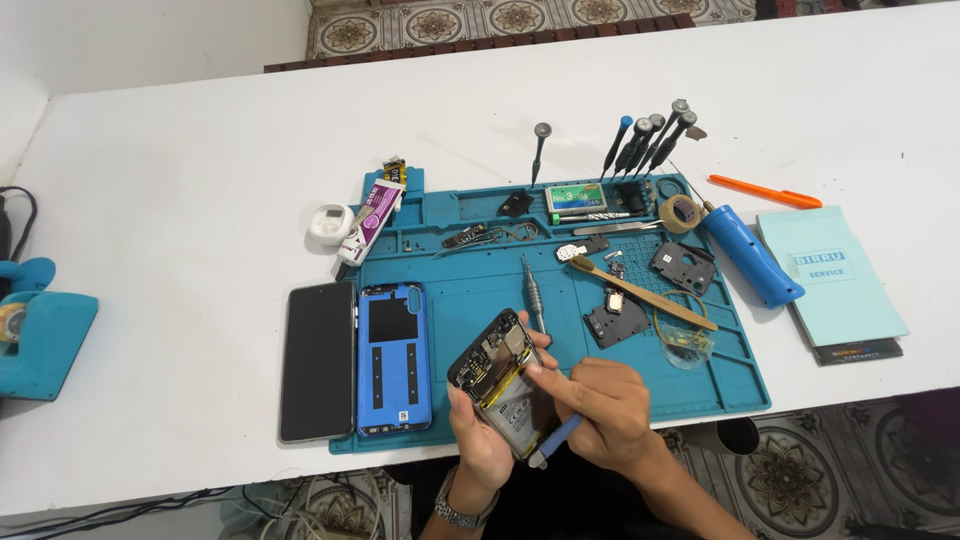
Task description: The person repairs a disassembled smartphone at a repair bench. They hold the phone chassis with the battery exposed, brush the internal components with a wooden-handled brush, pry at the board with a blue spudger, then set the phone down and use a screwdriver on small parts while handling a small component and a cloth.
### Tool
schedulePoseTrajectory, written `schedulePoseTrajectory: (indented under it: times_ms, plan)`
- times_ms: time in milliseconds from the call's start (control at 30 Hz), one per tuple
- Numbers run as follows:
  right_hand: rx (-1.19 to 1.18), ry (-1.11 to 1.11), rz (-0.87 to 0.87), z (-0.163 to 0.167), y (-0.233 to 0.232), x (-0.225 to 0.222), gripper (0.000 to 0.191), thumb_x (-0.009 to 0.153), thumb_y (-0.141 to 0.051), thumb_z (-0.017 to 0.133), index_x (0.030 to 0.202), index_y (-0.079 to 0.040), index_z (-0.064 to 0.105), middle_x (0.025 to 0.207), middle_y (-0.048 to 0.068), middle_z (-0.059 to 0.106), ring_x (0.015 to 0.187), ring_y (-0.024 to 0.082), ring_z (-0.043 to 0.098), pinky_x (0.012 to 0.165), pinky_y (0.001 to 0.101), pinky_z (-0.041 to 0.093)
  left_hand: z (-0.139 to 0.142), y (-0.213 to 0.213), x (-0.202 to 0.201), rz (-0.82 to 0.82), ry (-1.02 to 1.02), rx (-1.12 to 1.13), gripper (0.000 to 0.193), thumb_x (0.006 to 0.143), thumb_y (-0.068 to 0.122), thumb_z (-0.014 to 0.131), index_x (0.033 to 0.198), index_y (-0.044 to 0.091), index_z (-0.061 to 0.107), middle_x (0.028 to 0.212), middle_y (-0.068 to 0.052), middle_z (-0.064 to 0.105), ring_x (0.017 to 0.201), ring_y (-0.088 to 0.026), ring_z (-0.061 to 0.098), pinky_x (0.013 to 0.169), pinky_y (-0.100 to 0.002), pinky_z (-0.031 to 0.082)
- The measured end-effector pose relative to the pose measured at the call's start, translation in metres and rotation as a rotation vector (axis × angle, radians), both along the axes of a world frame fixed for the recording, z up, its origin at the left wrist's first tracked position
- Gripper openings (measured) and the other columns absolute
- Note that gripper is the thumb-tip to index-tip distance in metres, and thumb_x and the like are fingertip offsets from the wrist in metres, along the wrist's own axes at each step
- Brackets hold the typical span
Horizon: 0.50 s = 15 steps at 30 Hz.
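My left hand (478, 440) holds an opened phone (497, 362) from below, its circuit board and battery facing up, over the near edge of a teal work mat (480, 300). My right hand (600, 400) grips a thin blue pry tool (556, 441) like a pen, its fingertips resting on the phone's battery area. A blue phone back cover (394, 357) lies on the mat to the left of the hands. Beside it on the white table (180, 180) rests a black phone screen (318, 360). A watch sits on my left wrist.
On the mat lie a metal screwdriver (531, 290), a bamboo toothbrush (640, 292), small black phone parts and a tape roll (681, 211). Several screwdrivers stand at the mat's back. A blue cylindrical tool (752, 256), orange pen, teal booklet (830, 285) and glue tube (369, 220) surround it.
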State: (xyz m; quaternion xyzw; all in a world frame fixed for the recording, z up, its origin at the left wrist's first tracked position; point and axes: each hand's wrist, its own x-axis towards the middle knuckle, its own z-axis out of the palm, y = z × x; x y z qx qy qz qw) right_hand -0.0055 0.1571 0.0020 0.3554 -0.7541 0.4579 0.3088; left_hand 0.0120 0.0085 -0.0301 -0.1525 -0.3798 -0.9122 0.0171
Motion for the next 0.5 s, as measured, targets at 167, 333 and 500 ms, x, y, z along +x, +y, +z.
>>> schedulePoseTrajectory:
  times_ms: [167, 333, 500]
  plan:
    - [0.016, -0.043, 0.037, 0.0, -0.0008, -0.0017, 0.051, 0.073, 0.006, 0.068, 0.123, -0.005, 0.072, 0.057, 0.001, 0.051, 0.047, 0.015, 0.049, 0.049, 0.0307, 0.039, -0.0014, 0.0002, -0.0031, 0.018, 0.049, 0.012, 0.096, 0.103, 0.071, 0.034, 0.152, -0.011, 0.042, 0.132, -0.023, 0.059, 0.114, -0.028, 0.062, 0.103, -0.046, 0.053]
    - [0.01, -0.065, 0.035, 0.0013, -0.002, -0.0015, 0.051, 0.075, 0.008, 0.07, 0.125, -0.005, 0.071, 0.057, -0.001, 0.054, 0.047, 0.012, 0.052, 0.049, 0.0293, 0.039, -0.0037, 0.0002, -0.0021, 0.004, 0.035, 0.025, 0.095, 0.103, 0.071, 0.034, 0.152, -0.01, 0.042, 0.132, -0.022, 0.059, 0.116, -0.028, 0.062, 0.104, -0.046, 0.054]
    - [-0.001, -0.098, 0.058, 0.0032, -0.0018, -0.0006, 0.057, 0.074, 0.008, 0.07, 0.129, -0.003, 0.066, 0.058, -0.001, 0.055, 0.049, 0.012, 0.054, 0.05, 0.0288, 0.04, -0.0058, -0.0007, -0.0012, 0.006, 0.031, 0.006, 0.095, 0.101, 0.071, 0.033, 0.15, -0.009, 0.043, 0.136, -0.022, 0.058, 0.118, -0.029, 0.062, 0.104, -0.046, 0.054]
